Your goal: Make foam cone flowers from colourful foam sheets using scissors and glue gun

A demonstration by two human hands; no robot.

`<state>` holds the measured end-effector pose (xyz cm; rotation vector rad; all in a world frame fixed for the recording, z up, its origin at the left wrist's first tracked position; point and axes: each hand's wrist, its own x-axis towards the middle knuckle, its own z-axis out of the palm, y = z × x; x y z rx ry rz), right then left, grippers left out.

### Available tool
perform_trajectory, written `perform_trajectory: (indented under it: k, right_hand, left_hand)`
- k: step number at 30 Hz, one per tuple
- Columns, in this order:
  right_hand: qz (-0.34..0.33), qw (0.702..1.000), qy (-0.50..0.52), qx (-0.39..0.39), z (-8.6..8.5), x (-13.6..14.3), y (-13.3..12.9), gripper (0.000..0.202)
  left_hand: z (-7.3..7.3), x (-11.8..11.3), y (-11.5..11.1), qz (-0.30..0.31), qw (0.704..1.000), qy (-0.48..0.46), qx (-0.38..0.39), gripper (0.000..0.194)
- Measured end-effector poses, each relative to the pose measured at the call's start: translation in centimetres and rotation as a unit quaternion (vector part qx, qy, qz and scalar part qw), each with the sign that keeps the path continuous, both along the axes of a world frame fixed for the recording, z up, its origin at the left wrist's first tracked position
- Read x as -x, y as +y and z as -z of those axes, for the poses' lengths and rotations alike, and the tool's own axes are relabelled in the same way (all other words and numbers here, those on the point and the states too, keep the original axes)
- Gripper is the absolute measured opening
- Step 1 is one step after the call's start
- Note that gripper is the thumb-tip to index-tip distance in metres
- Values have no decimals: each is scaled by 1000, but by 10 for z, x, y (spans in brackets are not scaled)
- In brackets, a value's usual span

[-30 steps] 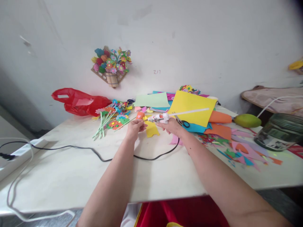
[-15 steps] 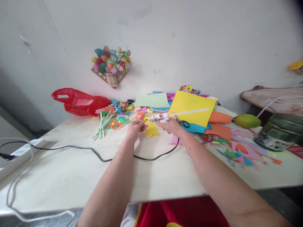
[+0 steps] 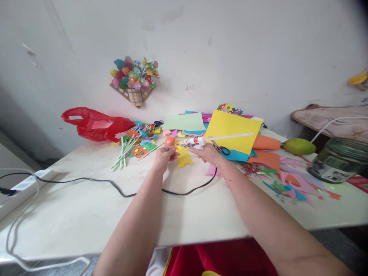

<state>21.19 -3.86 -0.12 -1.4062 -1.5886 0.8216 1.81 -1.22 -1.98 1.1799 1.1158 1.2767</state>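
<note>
Glue gun point(image 3: 191, 143) sits in the grip of the right hand point(image 3: 209, 153), its nozzle pointing left, close to the orange piece point(image 3: 171, 140) that the left hand point(image 3: 165, 155) pinches; whether they touch is too small to tell. The two hands are apart, over the middle of the table point(image 3: 86, 218). A pink heart point(image 3: 168, 142) shows on the orange piece. A clear glue stick point(image 3: 232, 136) juts from the gun's back, before a large yellow sheet point(image 3: 237, 124). Scissors point(image 3: 225, 151) lie just beside the right hand.
</note>
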Motion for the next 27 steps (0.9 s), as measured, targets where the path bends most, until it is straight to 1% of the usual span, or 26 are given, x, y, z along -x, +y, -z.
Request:
perform_trajectory:
  k: [14, 27]
  right_hand:
    - [-2, 1000, -9, -3, 3, 0, 3, 31]
    - [-7, 1000, -12, 16, 2, 1, 2, 31]
  left_hand:
    - [0, -1, 1, -3, 1000, -1, 3, 25]
    - [-2, -2, -1, -21, 1000, -21, 0, 20]
